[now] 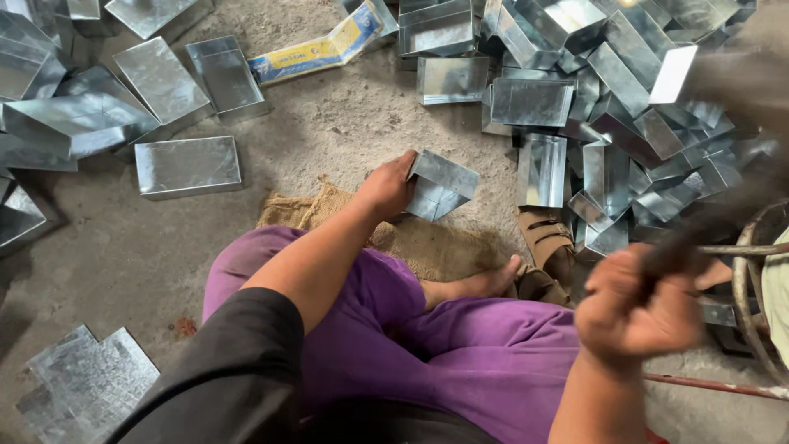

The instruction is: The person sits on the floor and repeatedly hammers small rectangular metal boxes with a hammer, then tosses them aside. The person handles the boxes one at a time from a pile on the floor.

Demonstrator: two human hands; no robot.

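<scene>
I sit cross-legged on the ground in purple trousers point(460, 345). My left hand point(386, 187) grips the edge of a folded sheet-metal box point(442, 184) that rests tilted on a piece of burlap sacking point(427, 242). My right hand point(637, 308) is raised at the right and closed around a dark tool handle point(699, 234) that runs up and to the right, blurred by motion. The head of the tool is too blurred to make out.
A heap of shiny metal boxes point(608, 107) fills the upper right. More finished boxes point(187, 166) lie at the upper left. Flat cut sheets point(86, 382) lie at the lower left. A brown sandal point(549, 238) and a rusty metal ring frame point(752, 288) sit at the right.
</scene>
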